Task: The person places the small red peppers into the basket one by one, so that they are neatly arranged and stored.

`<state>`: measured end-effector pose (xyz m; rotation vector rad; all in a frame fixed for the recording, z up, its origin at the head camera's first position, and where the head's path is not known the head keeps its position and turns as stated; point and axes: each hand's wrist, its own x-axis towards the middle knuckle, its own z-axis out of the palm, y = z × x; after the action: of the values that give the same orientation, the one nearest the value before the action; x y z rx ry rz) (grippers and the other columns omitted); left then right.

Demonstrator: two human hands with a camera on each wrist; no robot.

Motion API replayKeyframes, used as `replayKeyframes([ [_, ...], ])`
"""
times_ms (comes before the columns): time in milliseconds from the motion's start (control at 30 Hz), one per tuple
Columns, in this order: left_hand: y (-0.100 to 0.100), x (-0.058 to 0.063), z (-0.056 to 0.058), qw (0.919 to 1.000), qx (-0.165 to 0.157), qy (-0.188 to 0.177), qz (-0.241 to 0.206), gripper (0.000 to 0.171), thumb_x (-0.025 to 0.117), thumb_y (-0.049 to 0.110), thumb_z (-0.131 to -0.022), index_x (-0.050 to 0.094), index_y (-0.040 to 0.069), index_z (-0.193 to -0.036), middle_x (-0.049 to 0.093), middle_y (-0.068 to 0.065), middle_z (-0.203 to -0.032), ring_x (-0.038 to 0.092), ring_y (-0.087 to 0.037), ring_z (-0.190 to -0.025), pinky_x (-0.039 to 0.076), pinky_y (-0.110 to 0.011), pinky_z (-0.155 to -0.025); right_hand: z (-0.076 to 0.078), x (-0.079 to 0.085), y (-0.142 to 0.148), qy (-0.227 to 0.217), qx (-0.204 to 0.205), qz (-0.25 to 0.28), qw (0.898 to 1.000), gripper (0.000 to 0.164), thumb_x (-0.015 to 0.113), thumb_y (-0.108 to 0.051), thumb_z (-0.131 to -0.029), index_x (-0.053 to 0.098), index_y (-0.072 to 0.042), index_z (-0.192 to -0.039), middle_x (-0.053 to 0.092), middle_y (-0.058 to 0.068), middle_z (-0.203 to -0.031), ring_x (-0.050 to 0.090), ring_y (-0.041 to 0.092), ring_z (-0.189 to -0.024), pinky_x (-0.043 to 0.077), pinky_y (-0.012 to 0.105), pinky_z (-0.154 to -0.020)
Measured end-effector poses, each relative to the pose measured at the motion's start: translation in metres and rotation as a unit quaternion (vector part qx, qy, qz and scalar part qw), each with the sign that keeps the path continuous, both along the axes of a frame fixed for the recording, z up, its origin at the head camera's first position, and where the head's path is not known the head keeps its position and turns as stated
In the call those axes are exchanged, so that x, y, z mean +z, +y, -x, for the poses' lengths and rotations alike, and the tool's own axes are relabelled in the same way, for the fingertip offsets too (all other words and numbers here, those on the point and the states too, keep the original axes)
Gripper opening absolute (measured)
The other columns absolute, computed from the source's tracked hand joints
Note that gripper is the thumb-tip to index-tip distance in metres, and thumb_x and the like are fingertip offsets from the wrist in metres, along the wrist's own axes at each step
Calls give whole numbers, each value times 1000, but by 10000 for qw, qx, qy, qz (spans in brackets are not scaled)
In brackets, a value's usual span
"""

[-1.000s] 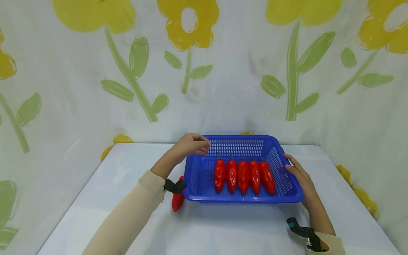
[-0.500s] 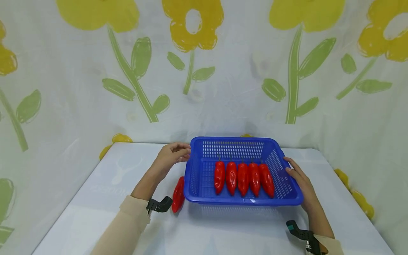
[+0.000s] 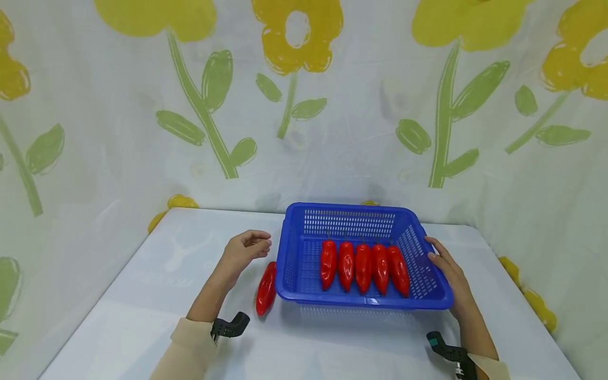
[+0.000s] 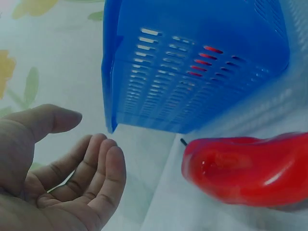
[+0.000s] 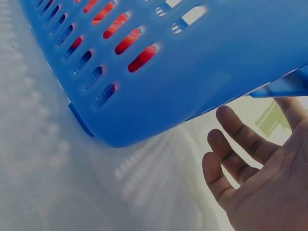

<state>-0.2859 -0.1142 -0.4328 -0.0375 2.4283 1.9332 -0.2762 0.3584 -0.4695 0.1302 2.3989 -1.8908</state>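
Observation:
My left hand (image 3: 242,253), its fingers loosely bent and holding nothing, is above the white table left of the blue plastic basket (image 3: 293,303). Below it, a red pepper (image 3: 266,289) lies on the table against the basket's left side; the left wrist view shows its dark stem end pointing toward the hand. At the other side my right hand (image 3: 451,274) holds the basket's right rim with thumb and forefinger; its other fingers (image 5: 219,178) hang loosely bent outside the wall. Several red peppers (image 3: 363,268) stand side by side in the basket, stems toward the back.
The white table (image 3: 142,301) ends at a pale curtain (image 3: 342,153) printed with yellow flowers, close behind the basket. Each wrist wears a black camera mount, such as the left mount (image 3: 230,325), near the tabletop.
My left hand has drawn back from above the basket's rear left corner, leftward and nearer to me. The loose pepper shows more fully now. My right hand and the basket stay in place.

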Motion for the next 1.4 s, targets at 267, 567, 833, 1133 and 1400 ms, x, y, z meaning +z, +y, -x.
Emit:
replayKeyframes([
  [267,-2,-11,-12,9989,236,-15,415,38,70,27,-94,65,8,-126,69,-9,-112,67,-29,-102,50,-52,-98,0,3,1,-23,22,108,9999,59,40,-54,-103,19,-44,-158,15,21,-163,37,44,-133,59,34,-81],
  [567,-5,-20,-22,9942,316,-173,1015,39,70,30,-93,65,10,-126,68,-6,-113,65,-24,-105,53,-47,-96,-2,0,-1,-142,-45,267,9995,60,42,-54,-102,19,-46,-157,13,20,-164,31,48,-138,60,35,-80],
  [833,-8,-20,-26,9843,181,-423,1701,41,70,28,-91,65,8,-125,68,-6,-112,64,-25,-105,56,-44,-88,-2,-6,-1,-202,-61,267,9994,59,40,-54,-103,19,-47,-157,14,19,-164,38,40,-133,60,37,-80],
  [1133,-1,-27,-27,9815,-16,-645,1801,40,74,24,-88,66,4,-121,68,-7,-108,65,-27,-104,58,-44,-83,0,-2,1,-233,-45,347,9991,60,42,-52,-103,19,-46,-157,13,18,-164,44,31,-127,60,37,-80],
  [1400,6,-35,-26,9740,-11,-839,2105,42,81,20,-81,66,0,-114,67,-7,-95,65,-25,-91,59,-39,-78,1,2,-1,-234,-49,319,9992,59,43,-53,-102,20,-47,-157,13,19,-164,45,27,-123,60,35,-79],
])
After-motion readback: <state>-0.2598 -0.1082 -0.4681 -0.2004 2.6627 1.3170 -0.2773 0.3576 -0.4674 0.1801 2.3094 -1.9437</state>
